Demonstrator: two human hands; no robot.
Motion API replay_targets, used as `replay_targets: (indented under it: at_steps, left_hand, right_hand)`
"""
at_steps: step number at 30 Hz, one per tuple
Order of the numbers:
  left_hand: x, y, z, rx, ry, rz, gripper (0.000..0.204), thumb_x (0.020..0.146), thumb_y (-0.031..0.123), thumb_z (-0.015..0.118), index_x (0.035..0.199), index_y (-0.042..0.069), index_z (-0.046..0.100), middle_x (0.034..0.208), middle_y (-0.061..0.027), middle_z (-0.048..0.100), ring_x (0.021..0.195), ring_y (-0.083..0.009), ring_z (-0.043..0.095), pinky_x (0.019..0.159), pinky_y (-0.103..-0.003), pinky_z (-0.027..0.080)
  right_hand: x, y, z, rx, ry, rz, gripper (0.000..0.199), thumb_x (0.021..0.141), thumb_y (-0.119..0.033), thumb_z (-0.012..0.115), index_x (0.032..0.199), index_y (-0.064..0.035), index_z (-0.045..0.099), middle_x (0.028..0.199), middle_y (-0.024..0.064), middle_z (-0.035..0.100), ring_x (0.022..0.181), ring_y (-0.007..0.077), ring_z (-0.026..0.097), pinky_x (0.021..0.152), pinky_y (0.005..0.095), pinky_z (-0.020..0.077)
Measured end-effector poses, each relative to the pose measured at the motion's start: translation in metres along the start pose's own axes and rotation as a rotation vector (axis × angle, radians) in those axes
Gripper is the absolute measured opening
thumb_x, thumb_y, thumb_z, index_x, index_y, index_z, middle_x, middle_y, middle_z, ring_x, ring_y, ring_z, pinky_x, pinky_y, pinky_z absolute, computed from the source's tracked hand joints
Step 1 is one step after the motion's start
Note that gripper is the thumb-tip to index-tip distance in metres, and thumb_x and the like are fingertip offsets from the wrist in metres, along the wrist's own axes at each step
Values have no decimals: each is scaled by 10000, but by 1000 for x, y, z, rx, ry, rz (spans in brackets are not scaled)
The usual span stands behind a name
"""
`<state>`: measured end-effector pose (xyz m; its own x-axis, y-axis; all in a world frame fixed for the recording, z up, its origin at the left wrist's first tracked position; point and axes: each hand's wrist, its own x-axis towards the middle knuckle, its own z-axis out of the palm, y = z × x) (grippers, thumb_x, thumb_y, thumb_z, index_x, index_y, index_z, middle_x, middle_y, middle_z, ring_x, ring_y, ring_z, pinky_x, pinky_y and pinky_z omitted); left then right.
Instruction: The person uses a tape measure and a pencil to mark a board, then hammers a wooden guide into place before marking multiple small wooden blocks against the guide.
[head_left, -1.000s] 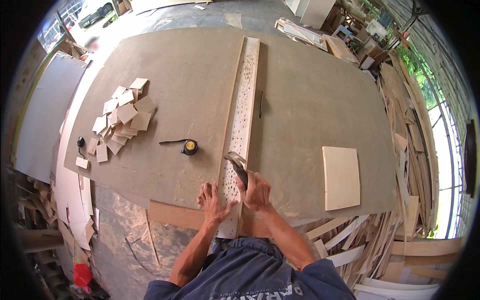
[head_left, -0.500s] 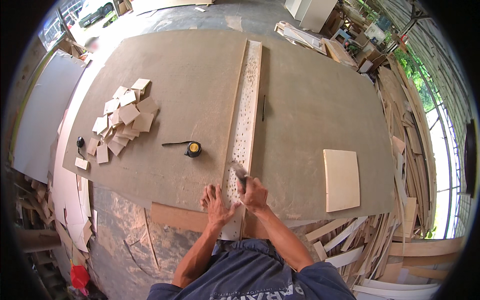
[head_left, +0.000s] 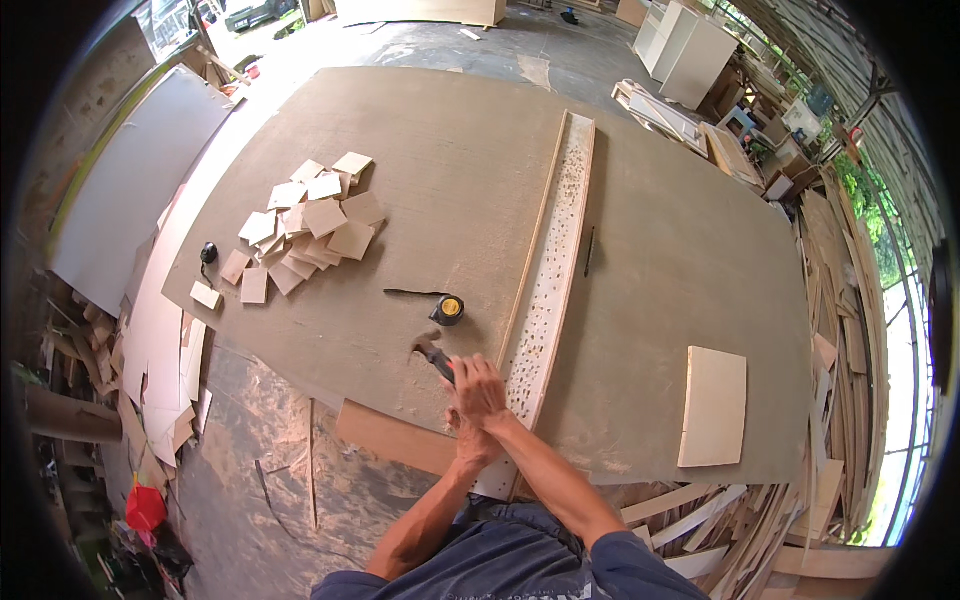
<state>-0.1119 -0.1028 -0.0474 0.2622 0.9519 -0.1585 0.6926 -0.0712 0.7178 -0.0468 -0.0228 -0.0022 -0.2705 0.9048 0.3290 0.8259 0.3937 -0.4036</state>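
We've got the hammer [head_left: 436, 362] in our R hand [head_left: 480, 388], fingers wrapped round the black handle, head out beyond the grip, pointing away & to the L. It's L of the speckled white strip [head_left: 548, 290], so its axis slants across the strip's, which runs lengthwise away from us, far end leaning R. Our R forearm crosses over the strip's near part. L hand [head_left: 473, 443] is tucked nearer our body, partly covered by the R hand & wrist, by the strip's L edge; can't tell if it grips anything. R hand is the nearer of our hands to the hammer head. Tape measure [head_left: 449, 308] sits just past the head on the tabletop [head_left: 680, 270], w/ wood squares [head_left: 322, 218] farther L & a pale panel [head_left: 714, 408] well off R.
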Motion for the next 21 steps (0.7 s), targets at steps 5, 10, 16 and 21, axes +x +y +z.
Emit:
replay_targets:
  at_steps: [5,10,16,21]
  left_hand:
    - [4,-13,23,-483,314,178,895,770,380,745,1509,46,366,1552,-207,322,1449,-380,239,1148,-546,162]
    - [1,7,-4,145,135,40,958,757,445,799,1501,36,355,1549,-268,256,1457,-445,177,1150,-608,123]
    - [-4,23,-6,178,111,-18,1021,729,528,823,1505,58,355,1547,-286,242,1450,-455,187,1140,-631,123]
    - [-5,19,-8,199,128,-51,1028,715,510,838,1497,43,360,1556,-272,239,1462,-442,183,1159,-601,130]
  right_hand:
    - [3,3,9,-88,-6,-94,387,929,-284,624,1224,-40,571,1364,134,476,1236,293,463,1039,411,373]
    - [-72,50,-46,-2,188,206,282,892,-202,651,1136,-63,626,1271,145,550,1150,344,550,987,465,439]
    - [-218,154,-130,-411,438,776,397,840,-249,715,1175,-78,591,1281,152,523,1175,346,510,969,508,410]
    - [-325,235,-201,-619,470,1032,699,758,-382,809,1316,-92,504,1395,179,453,1314,377,426,1067,566,359]
